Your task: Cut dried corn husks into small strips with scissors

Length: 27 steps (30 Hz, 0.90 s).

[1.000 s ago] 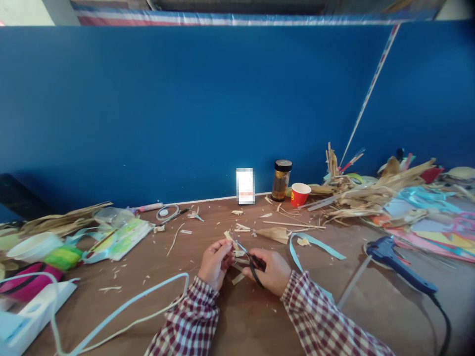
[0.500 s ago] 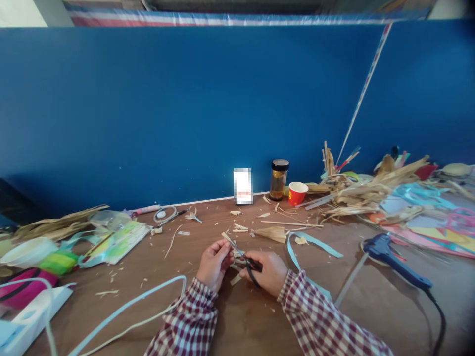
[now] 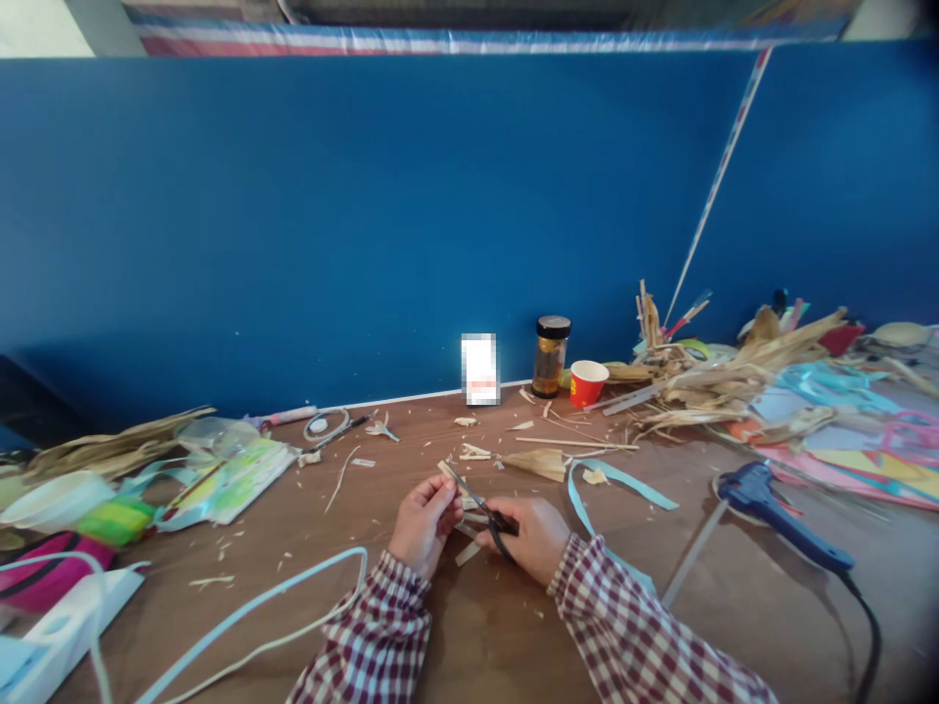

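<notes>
Near the middle front of the brown table, my left hand (image 3: 425, 520) pinches a small pale piece of dried corn husk (image 3: 445, 468) between thumb and fingertips. My right hand (image 3: 534, 536) is closed around the black handles of a pair of scissors (image 3: 503, 528). Their blades point up and to the left, with the tips at the husk piece; whether they touch it is too small to tell. Small pale scraps and strips (image 3: 468, 554) lie on the table beneath and between the hands. A larger husk piece (image 3: 538, 462) lies just beyond my right hand.
A blue glue gun (image 3: 782, 513) with a dark cord lies at right, beside a light-blue ribbon (image 3: 623, 477). Behind stand a lidded jar (image 3: 552, 357) and a red paper cup (image 3: 588, 383). Dried husks (image 3: 704, 386) pile up right. A white power strip (image 3: 77, 626) and cable (image 3: 271, 592) lie left.
The scissors' handles have drawn slightly closer together in my right hand. My left hand and the husk piece stay in nearly the same place.
</notes>
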{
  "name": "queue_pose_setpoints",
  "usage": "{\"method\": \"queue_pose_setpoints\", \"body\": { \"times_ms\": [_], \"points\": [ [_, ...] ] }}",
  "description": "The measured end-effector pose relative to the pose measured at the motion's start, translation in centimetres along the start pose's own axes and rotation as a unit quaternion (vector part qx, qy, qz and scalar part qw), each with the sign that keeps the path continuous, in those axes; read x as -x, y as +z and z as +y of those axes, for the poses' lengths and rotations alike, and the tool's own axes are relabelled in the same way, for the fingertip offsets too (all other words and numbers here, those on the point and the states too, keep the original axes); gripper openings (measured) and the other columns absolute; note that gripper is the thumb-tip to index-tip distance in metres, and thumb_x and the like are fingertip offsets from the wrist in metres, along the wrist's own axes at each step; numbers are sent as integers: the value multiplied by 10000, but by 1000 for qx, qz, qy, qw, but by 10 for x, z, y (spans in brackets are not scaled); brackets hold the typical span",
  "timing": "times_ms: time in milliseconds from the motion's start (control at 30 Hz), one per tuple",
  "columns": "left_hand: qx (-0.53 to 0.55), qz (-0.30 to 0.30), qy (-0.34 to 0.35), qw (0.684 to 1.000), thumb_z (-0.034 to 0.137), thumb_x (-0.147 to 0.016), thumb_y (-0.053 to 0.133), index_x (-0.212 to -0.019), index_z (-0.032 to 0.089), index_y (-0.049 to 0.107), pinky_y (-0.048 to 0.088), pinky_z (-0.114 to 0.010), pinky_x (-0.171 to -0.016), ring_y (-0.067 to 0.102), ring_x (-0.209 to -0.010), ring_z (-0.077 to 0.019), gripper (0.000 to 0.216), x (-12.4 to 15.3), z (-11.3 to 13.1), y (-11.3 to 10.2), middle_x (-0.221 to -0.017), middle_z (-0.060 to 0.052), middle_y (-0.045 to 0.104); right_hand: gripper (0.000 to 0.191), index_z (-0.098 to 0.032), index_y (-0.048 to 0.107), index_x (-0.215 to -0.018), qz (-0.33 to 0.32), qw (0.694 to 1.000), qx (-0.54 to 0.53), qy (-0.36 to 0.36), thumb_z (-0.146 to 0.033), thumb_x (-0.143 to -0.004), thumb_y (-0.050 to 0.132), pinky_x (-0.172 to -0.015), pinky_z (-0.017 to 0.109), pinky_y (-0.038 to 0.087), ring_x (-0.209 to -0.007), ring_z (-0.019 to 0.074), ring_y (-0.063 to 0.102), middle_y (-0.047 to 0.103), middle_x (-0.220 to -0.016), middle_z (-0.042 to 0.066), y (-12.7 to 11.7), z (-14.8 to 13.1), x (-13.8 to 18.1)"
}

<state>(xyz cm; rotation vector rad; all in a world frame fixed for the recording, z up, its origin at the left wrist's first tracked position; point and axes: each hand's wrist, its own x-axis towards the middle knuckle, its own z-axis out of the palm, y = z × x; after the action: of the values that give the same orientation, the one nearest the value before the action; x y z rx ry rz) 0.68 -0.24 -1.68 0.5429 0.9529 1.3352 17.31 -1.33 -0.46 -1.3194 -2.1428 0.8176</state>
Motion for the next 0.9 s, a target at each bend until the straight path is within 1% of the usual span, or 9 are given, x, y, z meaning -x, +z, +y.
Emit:
{"method": "queue_pose_setpoints", "body": {
  "times_ms": [167, 333, 400, 533, 633, 900],
  "points": [
    [-7, -3, 2, 1000, 242, -541, 782, -694, 120, 589, 483, -131, -455, 530, -443, -47, 275, 1, 1, 0, -522, 19, 582, 223, -229, 652, -746, -4, 1000, -3, 0, -437, -721, 578, -497, 202, 251, -546, 106, 405, 505, -571, -29, -4, 0, 0],
    [-9, 3, -6, 1000, 231, -553, 776, -701, 119, 590, 485, -137, -447, 528, -451, -51, 262, 1, 0, 0, -531, 18, 576, 252, -229, 649, -811, 16, 999, -29, 18, -451, -724, 570, -476, 199, 250, -533, 106, 398, 496, -568, -30, 6, 8, -2],
    [-13, 3, -6, 1000, 238, -549, 778, -699, 119, 589, 482, -135, -443, 528, -455, -52, 268, 1, -1, 0, -531, 18, 574, 272, -217, 638, -791, 28, 999, -28, 15, -470, -721, 568, -474, 197, 248, -530, 103, 395, 485, -567, -31, 9, 10, -2],
    [-28, -17, -13, 999, 258, -539, 782, -676, 115, 588, 474, -130, -440, 516, -457, -43, 277, 2, -4, 2, -551, 16, 575, 312, -200, 602, -715, 23, 1000, -11, -3, -508, -724, 555, -482, 196, 245, -527, 96, 389, 471, -563, -36, 10, 10, -1],
    [-35, -32, -21, 999, 262, -531, 785, -667, 116, 588, 468, -130, -440, 510, -459, -39, 280, 3, -6, 3, -571, 16, 578, 307, -201, 595, -717, 18, 1000, -7, -6, -504, -734, 548, -488, 196, 246, -536, 96, 393, 487, -582, -33, 9, 9, 0],
    [-47, -42, -30, 998, 266, -528, 785, -650, 114, 589, 463, -134, -452, 507, -458, -39, 277, 2, -6, 3, -551, 18, 564, 290, -208, 607, -741, 17, 1000, -7, -2, -493, -737, 554, -482, 200, 233, -539, 98, 388, 494, -578, -35, 12, 12, -1]
  ]
}}
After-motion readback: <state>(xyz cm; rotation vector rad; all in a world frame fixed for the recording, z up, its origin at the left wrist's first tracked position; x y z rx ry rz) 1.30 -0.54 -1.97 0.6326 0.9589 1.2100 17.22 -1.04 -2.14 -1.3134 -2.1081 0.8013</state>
